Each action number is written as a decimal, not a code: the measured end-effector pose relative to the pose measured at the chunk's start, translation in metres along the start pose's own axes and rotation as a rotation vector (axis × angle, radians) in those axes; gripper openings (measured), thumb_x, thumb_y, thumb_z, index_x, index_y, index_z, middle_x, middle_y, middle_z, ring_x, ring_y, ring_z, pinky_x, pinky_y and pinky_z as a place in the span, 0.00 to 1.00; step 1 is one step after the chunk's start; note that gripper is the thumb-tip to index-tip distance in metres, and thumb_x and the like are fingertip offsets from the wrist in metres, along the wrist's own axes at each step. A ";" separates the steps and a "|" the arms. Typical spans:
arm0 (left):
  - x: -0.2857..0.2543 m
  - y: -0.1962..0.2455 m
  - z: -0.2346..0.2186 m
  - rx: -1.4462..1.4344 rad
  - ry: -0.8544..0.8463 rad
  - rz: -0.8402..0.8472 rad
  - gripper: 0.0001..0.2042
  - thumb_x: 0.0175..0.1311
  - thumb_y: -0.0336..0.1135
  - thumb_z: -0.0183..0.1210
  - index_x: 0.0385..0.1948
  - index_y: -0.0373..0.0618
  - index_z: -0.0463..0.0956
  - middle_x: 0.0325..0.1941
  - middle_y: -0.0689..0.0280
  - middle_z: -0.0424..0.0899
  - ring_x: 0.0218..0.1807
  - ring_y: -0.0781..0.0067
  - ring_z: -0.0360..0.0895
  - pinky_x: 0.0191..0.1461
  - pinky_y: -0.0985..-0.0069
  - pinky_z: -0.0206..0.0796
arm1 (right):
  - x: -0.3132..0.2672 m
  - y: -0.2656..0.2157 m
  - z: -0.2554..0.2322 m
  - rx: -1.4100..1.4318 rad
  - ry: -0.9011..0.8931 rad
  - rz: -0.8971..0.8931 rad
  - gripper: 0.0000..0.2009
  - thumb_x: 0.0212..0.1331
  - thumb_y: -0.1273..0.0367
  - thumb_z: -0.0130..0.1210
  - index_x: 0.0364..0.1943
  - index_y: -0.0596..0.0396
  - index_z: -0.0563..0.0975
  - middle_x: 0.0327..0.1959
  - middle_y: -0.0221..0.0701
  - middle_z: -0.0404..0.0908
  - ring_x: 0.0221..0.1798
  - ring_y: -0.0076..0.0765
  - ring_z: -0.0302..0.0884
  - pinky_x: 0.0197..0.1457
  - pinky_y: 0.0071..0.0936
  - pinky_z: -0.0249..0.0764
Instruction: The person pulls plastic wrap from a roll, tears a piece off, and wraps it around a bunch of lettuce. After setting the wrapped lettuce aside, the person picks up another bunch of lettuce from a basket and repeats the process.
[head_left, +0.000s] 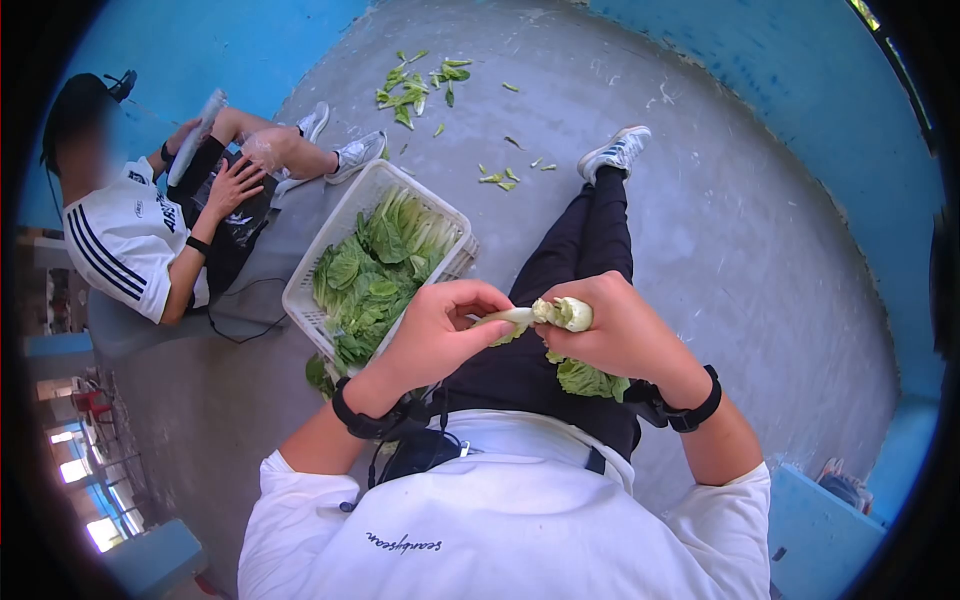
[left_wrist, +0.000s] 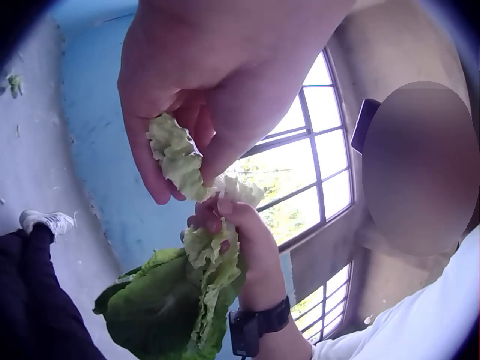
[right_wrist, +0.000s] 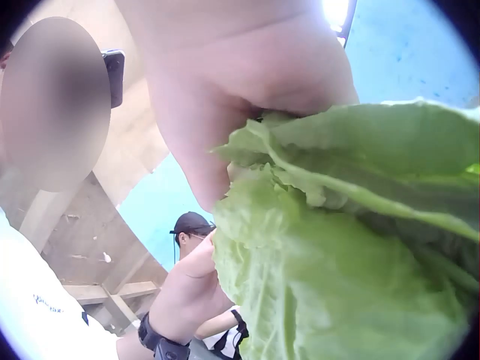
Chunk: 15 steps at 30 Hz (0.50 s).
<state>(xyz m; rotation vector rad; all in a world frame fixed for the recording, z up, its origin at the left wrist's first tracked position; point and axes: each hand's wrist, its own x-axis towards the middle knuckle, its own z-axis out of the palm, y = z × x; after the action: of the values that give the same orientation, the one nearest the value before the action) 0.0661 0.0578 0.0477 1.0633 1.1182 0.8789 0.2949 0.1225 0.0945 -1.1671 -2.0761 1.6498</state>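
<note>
Over the lap, my right hand (head_left: 625,335) grips a head of lettuce (head_left: 572,314), its pale cut stem end poking out toward the left. The lettuce's green leaves (head_left: 590,380) hang below that hand and fill much of the right wrist view, broad and ruffled. My left hand (head_left: 445,335) pinches a pale leaf stalk (head_left: 512,316) between thumb and fingers, right at the stem end. In the left wrist view a small crinkled light-green leaf (left_wrist: 176,154) shows under the left fingers. The palm side of the right hand is hidden by leaves.
A white plastic crate (head_left: 300,290) full of lettuce stands to my left. Loose leaves (head_left: 405,95) and scraps (head_left: 498,180) lie on the grey floor (head_left: 760,220). Another person (head_left: 130,230) sits at the left. Blue walls (head_left: 820,90) surround the floor.
</note>
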 end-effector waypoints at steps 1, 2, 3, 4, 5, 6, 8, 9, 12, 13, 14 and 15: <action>0.001 0.001 -0.001 -0.012 -0.023 -0.013 0.07 0.65 0.23 0.65 0.42 0.33 0.83 0.38 0.64 0.87 0.40 0.83 0.83 0.45 0.80 0.77 | 0.000 -0.002 -0.002 0.012 -0.015 0.022 0.06 0.50 0.74 0.64 0.33 0.61 0.84 0.24 0.43 0.83 0.28 0.50 0.83 0.35 0.36 0.76; 0.003 0.004 -0.002 -0.025 -0.047 -0.026 0.07 0.65 0.23 0.65 0.42 0.33 0.83 0.39 0.64 0.87 0.40 0.83 0.83 0.45 0.80 0.77 | 0.001 -0.004 -0.005 0.024 -0.030 0.045 0.06 0.51 0.74 0.64 0.33 0.61 0.84 0.24 0.43 0.84 0.28 0.50 0.83 0.35 0.37 0.76; 0.004 0.008 -0.004 0.047 -0.059 -0.039 0.07 0.65 0.23 0.65 0.43 0.32 0.82 0.39 0.65 0.87 0.41 0.83 0.83 0.45 0.80 0.77 | 0.001 -0.004 -0.007 -0.024 -0.046 0.019 0.06 0.51 0.74 0.64 0.33 0.61 0.85 0.25 0.43 0.84 0.29 0.49 0.84 0.36 0.36 0.77; 0.004 0.014 -0.006 0.120 -0.071 -0.053 0.07 0.66 0.23 0.64 0.43 0.32 0.82 0.40 0.65 0.87 0.41 0.82 0.83 0.46 0.80 0.77 | 0.001 -0.001 -0.010 -0.073 -0.062 -0.006 0.07 0.51 0.74 0.64 0.34 0.61 0.85 0.26 0.43 0.85 0.30 0.48 0.85 0.36 0.35 0.77; 0.004 0.017 -0.009 0.192 -0.083 -0.066 0.07 0.66 0.23 0.64 0.43 0.32 0.82 0.40 0.65 0.87 0.41 0.82 0.83 0.46 0.80 0.77 | 0.001 0.002 -0.013 -0.122 -0.078 -0.032 0.07 0.51 0.74 0.64 0.34 0.61 0.85 0.26 0.43 0.85 0.30 0.47 0.85 0.37 0.35 0.77; 0.004 0.018 -0.013 0.188 -0.058 -0.055 0.07 0.66 0.24 0.64 0.43 0.32 0.82 0.40 0.65 0.87 0.41 0.82 0.83 0.46 0.81 0.77 | -0.001 0.006 -0.017 -0.112 -0.051 -0.054 0.07 0.51 0.75 0.64 0.35 0.61 0.85 0.27 0.43 0.85 0.31 0.46 0.86 0.38 0.34 0.78; 0.003 0.017 -0.023 0.178 -0.004 -0.032 0.07 0.67 0.24 0.64 0.42 0.32 0.82 0.40 0.65 0.87 0.42 0.81 0.84 0.46 0.81 0.76 | -0.005 0.014 -0.027 -0.093 0.002 -0.100 0.08 0.51 0.75 0.63 0.36 0.61 0.85 0.28 0.43 0.86 0.33 0.45 0.87 0.39 0.33 0.79; 0.003 0.015 -0.029 0.115 -0.020 -0.069 0.08 0.68 0.24 0.63 0.46 0.33 0.81 0.40 0.64 0.86 0.43 0.79 0.84 0.50 0.79 0.76 | -0.005 0.016 -0.034 -0.055 -0.002 -0.100 0.07 0.53 0.75 0.65 0.36 0.62 0.84 0.29 0.39 0.87 0.33 0.38 0.87 0.41 0.30 0.79; 0.005 0.012 -0.032 -0.194 -0.104 -0.085 0.11 0.73 0.28 0.58 0.52 0.35 0.78 0.42 0.63 0.85 0.45 0.77 0.84 0.53 0.77 0.76 | -0.007 0.009 -0.043 0.045 -0.008 0.035 0.06 0.57 0.74 0.66 0.37 0.61 0.84 0.29 0.33 0.86 0.33 0.31 0.85 0.42 0.29 0.78; 0.006 0.010 -0.029 -0.274 -0.127 -0.104 0.11 0.74 0.30 0.56 0.52 0.35 0.78 0.42 0.63 0.85 0.45 0.76 0.83 0.52 0.76 0.75 | -0.005 0.008 -0.042 0.056 0.007 0.016 0.06 0.58 0.74 0.67 0.38 0.61 0.84 0.29 0.32 0.86 0.33 0.28 0.84 0.42 0.28 0.78; 0.007 0.007 -0.022 -0.353 -0.150 -0.125 0.11 0.76 0.31 0.55 0.53 0.36 0.77 0.43 0.62 0.85 0.45 0.75 0.83 0.51 0.76 0.75 | -0.003 0.008 -0.038 0.067 0.022 -0.003 0.06 0.59 0.74 0.67 0.39 0.61 0.84 0.30 0.31 0.85 0.33 0.26 0.83 0.42 0.27 0.78; 0.009 0.005 -0.016 -0.434 -0.174 -0.146 0.12 0.77 0.33 0.53 0.53 0.37 0.77 0.43 0.62 0.85 0.45 0.74 0.83 0.49 0.76 0.74 | -0.002 0.007 -0.034 0.079 0.037 -0.020 0.06 0.60 0.74 0.67 0.39 0.61 0.84 0.30 0.30 0.85 0.34 0.24 0.81 0.42 0.27 0.77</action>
<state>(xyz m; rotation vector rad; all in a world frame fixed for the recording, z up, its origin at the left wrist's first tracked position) 0.0522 0.0709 0.0490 0.6756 0.8007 0.8461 0.3206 0.1460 0.1000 -1.1397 -1.9756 1.6721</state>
